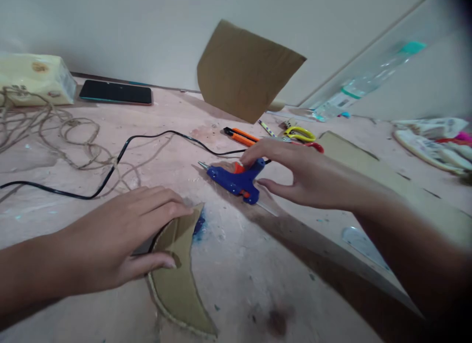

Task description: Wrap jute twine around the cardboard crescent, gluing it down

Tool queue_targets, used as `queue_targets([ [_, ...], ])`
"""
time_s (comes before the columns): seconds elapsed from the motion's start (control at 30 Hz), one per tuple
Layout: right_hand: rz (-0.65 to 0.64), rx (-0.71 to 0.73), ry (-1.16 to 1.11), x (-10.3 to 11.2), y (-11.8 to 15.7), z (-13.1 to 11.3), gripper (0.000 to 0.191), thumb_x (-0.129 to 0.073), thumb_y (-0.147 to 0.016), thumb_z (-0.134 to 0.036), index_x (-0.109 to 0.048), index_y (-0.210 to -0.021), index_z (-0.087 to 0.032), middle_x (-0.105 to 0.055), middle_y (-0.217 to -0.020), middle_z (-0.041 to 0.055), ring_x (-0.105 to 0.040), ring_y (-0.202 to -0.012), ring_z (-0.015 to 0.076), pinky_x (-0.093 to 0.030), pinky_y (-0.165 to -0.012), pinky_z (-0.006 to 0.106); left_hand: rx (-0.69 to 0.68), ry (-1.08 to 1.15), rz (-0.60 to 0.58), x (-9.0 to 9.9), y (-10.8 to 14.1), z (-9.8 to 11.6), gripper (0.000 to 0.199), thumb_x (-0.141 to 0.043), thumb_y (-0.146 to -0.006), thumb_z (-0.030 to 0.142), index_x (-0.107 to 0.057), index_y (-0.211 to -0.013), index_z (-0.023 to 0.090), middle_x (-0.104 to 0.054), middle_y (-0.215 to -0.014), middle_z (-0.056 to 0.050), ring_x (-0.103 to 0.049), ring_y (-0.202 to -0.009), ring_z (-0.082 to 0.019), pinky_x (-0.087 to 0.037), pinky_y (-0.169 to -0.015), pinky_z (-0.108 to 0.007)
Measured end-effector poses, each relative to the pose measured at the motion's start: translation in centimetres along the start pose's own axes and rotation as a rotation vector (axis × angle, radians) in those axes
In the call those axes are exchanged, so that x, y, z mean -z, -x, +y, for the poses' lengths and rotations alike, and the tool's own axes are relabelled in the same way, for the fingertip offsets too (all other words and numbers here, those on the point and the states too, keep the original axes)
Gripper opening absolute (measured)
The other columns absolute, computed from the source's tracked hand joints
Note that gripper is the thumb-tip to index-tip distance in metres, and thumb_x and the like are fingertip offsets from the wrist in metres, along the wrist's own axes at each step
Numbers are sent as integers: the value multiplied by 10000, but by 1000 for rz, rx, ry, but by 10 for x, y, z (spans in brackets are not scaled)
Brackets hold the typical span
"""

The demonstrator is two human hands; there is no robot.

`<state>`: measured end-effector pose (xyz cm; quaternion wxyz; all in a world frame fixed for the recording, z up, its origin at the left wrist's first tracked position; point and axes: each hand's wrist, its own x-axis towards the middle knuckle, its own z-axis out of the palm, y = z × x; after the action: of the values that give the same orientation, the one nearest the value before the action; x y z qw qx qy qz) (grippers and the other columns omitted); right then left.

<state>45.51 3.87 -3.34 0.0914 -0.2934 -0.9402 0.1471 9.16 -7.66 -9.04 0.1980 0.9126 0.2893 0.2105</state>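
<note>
A curved, crescent-like cardboard piece (180,279) lies at the front, with a pale cord-like edging along its outer curve. My left hand (136,240) grips its upper part, the thumb on its face and the fingers across the top end. To the right, my right hand (295,171) has its fingers and thumb around the handle of a blue hot glue gun (230,180) with an orange trigger. The gun's metal nozzle points left, and a clear glue stick sticks out of its back, close above the table.
Tangled twine (81,136) and a black cable (127,146) cross the left. Behind are a tissue pack (37,80), a phone (116,92) and a cardboard sheet (247,70) against the wall. An orange cutter (241,135), yellow-handled scissors (302,133), a bottle (368,82) and more cardboard (354,154) are right.
</note>
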Motion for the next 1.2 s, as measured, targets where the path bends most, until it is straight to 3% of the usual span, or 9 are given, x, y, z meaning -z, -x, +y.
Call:
queue_targets([
  [0.1, -63, 32, 22, -8, -3, -3, 551, -656, -919, -166, -713, -1453, -289, -764, -1474, 97, -732, -1367, 328, -587, -1173, 505, 4, 1, 9, -1, 1, -1, 439, -586, -1163, 543, -531, -1506, 275, -766, -1409, -81, -748, -1241, -272, -620, -972, -380],
  [0.2, -67, 81, 42, -17, -10, -2, 572, -582, -954, -110, -696, -1491, -271, -732, -1546, 109, -684, -1454, 317, -541, -1240, 525, 65, -32, 41, -1, 4, -2, 509, -633, -1132, 574, -496, -1523, 278, -765, -1390, -75, -764, -1199, -266, -625, -967, -375],
  [0.37, -34, 143, -54, -23, -17, 4, 399, -546, -975, -85, -747, -1276, -253, -778, -1353, 111, -747, -1270, 268, -586, -1108, 464, 102, -9, 56, 0, 3, -3, 525, -734, -1076, 552, -556, -1482, 271, -773, -1375, -78, -776, -1188, -269, -621, -967, -363],
  [0.47, 96, 123, -170, -26, -16, 4, 207, -721, -968, -250, -748, -1173, -257, -797, -1195, 83, -760, -1094, 257, -595, -938, 401, 51, -1, 47, 1, 1, -5, 473, -690, -1105, 562, -590, -1456, 261, -790, -1358, -90, -779, -1186, -269, -619, -972, -372],
  [0.53, 195, 74, -235, -29, -16, 3, 193, -798, -945, -387, -728, -1063, -251, -793, -1038, 58, -733, -917, 242, -558, -801, 375, 8, -23, 52, 1, 0, -6, 483, -649, -1125, 599, -600, -1456, 252, -799, -1359, -111, -780, -1197, -280, -618, -980, -387],
  [0.6, 243, 28, -271, -34, -16, -1, 220, -751, -965, -463, -692, -976, -251, -760, -911, 33, -686, -800, 229, -522, -737, 372, -25, -35, 62, 2, 0, -8, 496, -618, -1135, 631, -613, -1442, 242, -810, -1343, -121, -784, -1188, -282, -619, -973, -388],
  [0.8, 193, -66, -308, -43, -18, -11, 97, -662, -889, -333, -615, -844, -261, -703, -849, 36, -659, -777, 252, -534, -744, 408, -35, -30, 15, 6, 0, -10, 491, -538, -1171, 637, -613, -1459, 247, -807, -1379, -130, -790, -1225, -261, -632, -986, -356],
  [1.03, 148, -127, -319, -45, -21, -7, 91, -606, -821, -285, -523, -791, -263, -631, -788, 14, -615, -739, 218, -503, -710, 378, -88, -22, -72, 10, -1, -14, 458, -457, -1210, 578, -550, -1528, 262, -789, -1423, -127, -772, -1288, -253, -630, -1061, -375],
  [1.2, 79, -144, -274, -29, -28, -7, 182, -645, -847, -333, -507, -751, -264, -571, -710, -13, -515, -647, 186, -411, -626, 349, -110, -28, -68, 9, -2, -15, 426, -450, -1218, 543, -530, -1520, 254, -777, -1450, -123, -765, -1297, -253, -629, -1054, -374],
])
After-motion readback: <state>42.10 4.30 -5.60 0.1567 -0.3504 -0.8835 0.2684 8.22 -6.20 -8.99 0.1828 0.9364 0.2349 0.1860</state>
